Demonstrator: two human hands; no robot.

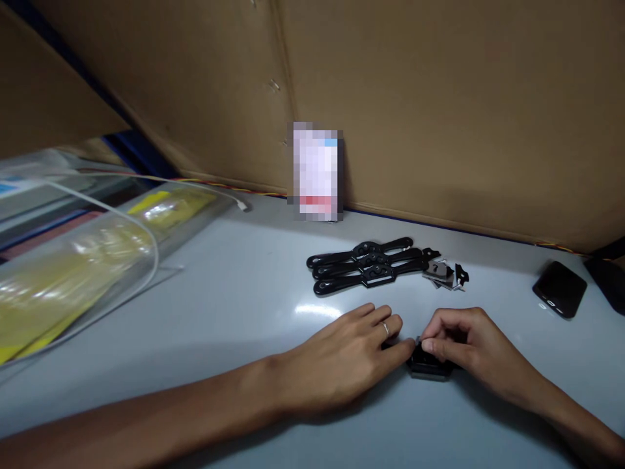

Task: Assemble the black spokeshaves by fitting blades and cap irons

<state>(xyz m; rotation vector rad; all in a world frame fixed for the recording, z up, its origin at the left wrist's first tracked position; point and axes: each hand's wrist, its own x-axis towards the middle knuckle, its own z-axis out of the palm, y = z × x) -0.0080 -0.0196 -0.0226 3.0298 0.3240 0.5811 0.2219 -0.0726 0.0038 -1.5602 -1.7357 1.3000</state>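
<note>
A black part (430, 368) lies on the grey table between my two hands, partly covered by them. My left hand (359, 355), with a ring on one finger, rests at its left side, fingers bent, thumb tip touching its edge; what lies under the fingers is hidden. Over the part's top, my right hand (461, 342) pinches thumb and forefinger on something too small to name. Beyond my hands are three long black handle-shaped pieces (375, 275) side by side. Small black and silver metal pieces (442, 273) lie at their right end.
On the right are a black glossy device (560, 289) and another dark object (608, 283). Plastic-wrapped yellow material (97, 260) and a white cable (157, 251) lie at left. A blurred upright card or screen (316, 172) leans against the cardboard wall (439, 98).
</note>
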